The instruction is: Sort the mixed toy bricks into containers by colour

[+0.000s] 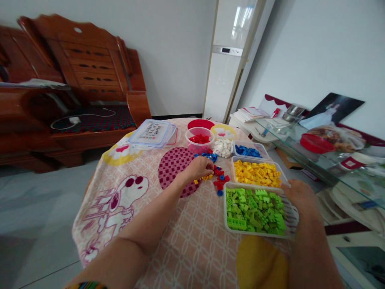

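Note:
My left hand (201, 167) reaches over the middle of the table, fingers pinched together among loose toy bricks. Red bricks (221, 182) lie by its fingertips, yellow ones (207, 177) below it and blue ones (210, 156) just beyond. Whatever is between the fingers is too small to make out. At the right, my right hand (302, 198) grips the near right corner of a clear plastic container (284, 176) full of yellow bricks (255, 172); its fingers are partly hidden. Nearer to me, beside that hand, a larger container (225, 212) holds green bricks (254, 210).
Beyond are a round tub (200, 130) of red bricks, a pile of white bricks (222, 147) and a container of blue bricks (248, 151). Stacked lids (150, 132) lie at the far left of the patterned tablecloth (186, 241). A glass shelf (319, 160) stands close on the right.

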`<state>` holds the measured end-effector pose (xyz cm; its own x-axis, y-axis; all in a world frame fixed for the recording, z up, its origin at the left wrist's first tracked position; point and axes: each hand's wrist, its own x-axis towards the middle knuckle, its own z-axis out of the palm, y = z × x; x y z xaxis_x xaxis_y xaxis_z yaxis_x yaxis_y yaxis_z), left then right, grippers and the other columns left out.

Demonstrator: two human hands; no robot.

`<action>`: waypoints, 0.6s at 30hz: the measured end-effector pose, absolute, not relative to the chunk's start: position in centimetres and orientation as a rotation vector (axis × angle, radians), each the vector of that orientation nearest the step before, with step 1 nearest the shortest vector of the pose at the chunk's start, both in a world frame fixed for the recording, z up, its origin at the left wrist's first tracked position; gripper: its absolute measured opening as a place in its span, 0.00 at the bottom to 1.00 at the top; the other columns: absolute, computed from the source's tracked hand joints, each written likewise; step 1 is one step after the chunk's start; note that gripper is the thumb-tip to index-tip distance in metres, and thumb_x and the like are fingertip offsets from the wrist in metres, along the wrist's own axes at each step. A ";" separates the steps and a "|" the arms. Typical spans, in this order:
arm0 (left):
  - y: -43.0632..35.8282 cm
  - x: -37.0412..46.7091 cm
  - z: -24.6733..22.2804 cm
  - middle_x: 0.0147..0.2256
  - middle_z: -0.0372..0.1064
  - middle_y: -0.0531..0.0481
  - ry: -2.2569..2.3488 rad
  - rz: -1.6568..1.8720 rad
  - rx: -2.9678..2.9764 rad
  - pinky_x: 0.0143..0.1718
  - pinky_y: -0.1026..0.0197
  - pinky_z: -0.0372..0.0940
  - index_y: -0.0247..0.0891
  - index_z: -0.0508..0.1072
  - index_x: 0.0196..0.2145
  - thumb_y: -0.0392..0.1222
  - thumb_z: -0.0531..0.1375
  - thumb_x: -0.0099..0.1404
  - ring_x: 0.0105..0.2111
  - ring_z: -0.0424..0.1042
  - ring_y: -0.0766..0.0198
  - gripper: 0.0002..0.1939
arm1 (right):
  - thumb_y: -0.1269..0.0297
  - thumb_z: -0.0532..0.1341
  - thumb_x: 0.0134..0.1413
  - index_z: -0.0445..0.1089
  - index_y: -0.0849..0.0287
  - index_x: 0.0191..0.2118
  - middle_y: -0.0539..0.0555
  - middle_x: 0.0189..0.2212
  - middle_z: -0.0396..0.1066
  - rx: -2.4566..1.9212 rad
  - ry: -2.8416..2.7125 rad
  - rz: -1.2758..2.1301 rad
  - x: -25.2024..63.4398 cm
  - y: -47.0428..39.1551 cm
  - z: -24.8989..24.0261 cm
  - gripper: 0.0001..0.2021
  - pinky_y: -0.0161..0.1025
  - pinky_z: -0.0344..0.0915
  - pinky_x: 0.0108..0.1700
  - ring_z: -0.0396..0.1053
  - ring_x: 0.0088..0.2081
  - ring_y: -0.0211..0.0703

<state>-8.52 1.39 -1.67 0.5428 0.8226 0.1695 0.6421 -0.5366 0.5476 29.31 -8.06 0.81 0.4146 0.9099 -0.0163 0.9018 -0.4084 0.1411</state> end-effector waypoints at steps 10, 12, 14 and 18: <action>0.3 -7.6 -1.6 0.35 0.78 0.46 1.366 0.417 2.465 0.37 0.63 0.66 0.37 0.81 0.31 0.33 0.67 0.56 0.38 0.76 0.57 0.04 | 0.58 0.48 0.69 0.75 0.72 0.55 0.72 0.53 0.75 2.485 1.580 0.017 28.2 -8.3 2.0 0.26 0.47 0.69 0.55 0.74 0.55 0.61; 0.7 -7.6 -1.7 0.32 0.78 0.47 1.317 0.535 2.375 0.37 0.64 0.66 0.35 0.81 0.30 0.34 0.67 0.56 0.35 0.76 0.60 0.01 | 0.59 0.47 0.70 0.74 0.74 0.56 0.73 0.53 0.75 2.484 1.584 0.009 28.2 -8.4 2.0 0.26 0.49 0.69 0.55 0.74 0.55 0.62; 1.0 -7.5 -2.0 0.29 0.78 0.50 1.229 0.702 2.227 0.35 0.66 0.66 0.34 0.80 0.31 0.35 0.67 0.57 0.32 0.75 0.64 0.03 | 0.59 0.47 0.70 0.74 0.74 0.55 0.74 0.52 0.76 2.489 1.594 0.020 28.3 -8.4 1.9 0.26 0.50 0.69 0.55 0.75 0.54 0.63; 0.9 -6.1 -2.9 0.28 0.77 0.52 1.070 0.959 1.901 0.31 0.68 0.67 0.33 0.80 0.35 0.35 0.66 0.58 0.28 0.75 0.67 0.06 | 0.58 0.48 0.69 0.76 0.72 0.53 0.72 0.50 0.77 2.493 1.606 0.059 28.6 -8.3 1.5 0.26 0.50 0.69 0.54 0.75 0.52 0.63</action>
<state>-6.12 0.91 -2.90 0.3724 0.8952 0.2448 0.3415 -0.3775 0.8607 28.57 -8.30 1.45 0.4172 0.9068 -0.0613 0.8998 -0.4026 0.1684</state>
